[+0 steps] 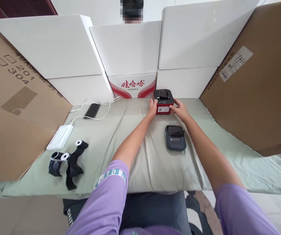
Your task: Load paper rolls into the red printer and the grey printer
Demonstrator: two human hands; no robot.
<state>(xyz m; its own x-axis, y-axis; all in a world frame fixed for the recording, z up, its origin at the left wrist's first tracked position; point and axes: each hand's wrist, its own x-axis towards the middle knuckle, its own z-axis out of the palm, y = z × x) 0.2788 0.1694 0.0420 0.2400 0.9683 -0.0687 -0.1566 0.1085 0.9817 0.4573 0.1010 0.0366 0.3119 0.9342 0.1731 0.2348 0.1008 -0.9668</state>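
Observation:
A small red and black label printer (163, 101) stands at the far edge of the cloth-covered table (142, 163). My left hand (152, 107) presses against its left side and my right hand (180, 109) against its right side, fingers curled round it. A dark grey handheld printer (175, 137) lies flat on the cloth, nearer to me, just under my right forearm.
A white power bank (60, 137) with a white cable (98, 109) leads to a black phone (92, 111) at left. Black straps with white rolls (69, 160) lie at the front left. White boxes (128, 52) and brown cardboard sheets (260, 81) wall the table.

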